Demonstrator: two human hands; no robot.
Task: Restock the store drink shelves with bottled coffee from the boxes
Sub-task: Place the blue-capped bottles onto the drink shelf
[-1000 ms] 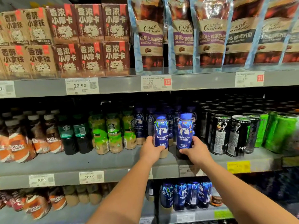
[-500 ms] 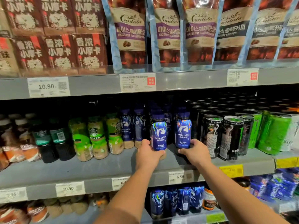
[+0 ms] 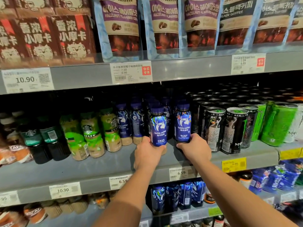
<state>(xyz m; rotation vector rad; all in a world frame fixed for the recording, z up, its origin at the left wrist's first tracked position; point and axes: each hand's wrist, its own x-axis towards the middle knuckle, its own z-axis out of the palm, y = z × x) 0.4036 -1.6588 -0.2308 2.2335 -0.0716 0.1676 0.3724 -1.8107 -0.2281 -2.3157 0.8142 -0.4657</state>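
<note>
Spanning the scene from left to right, the grey middle shelf carries rows of drinks under an upper shelf of coffee pouches and brown cartons. Black cans fill the right part of the middle shelf, with green cans further right. Green-labelled bottles stand left of centre.

Between those bottles and the black cans sit blue bottled coffees. Two stand upright at the near front: the left bottle and, just beside it, the right bottle, close against the black cans.

The left hand grasps the left bottle low down, fingers wrapped round its base. The right hand grasps the right bottle's base likewise. Whether either base touches the shelf cannot be told.

A 6.59 price tag sits on the shelf edge below the right wrist.
</note>
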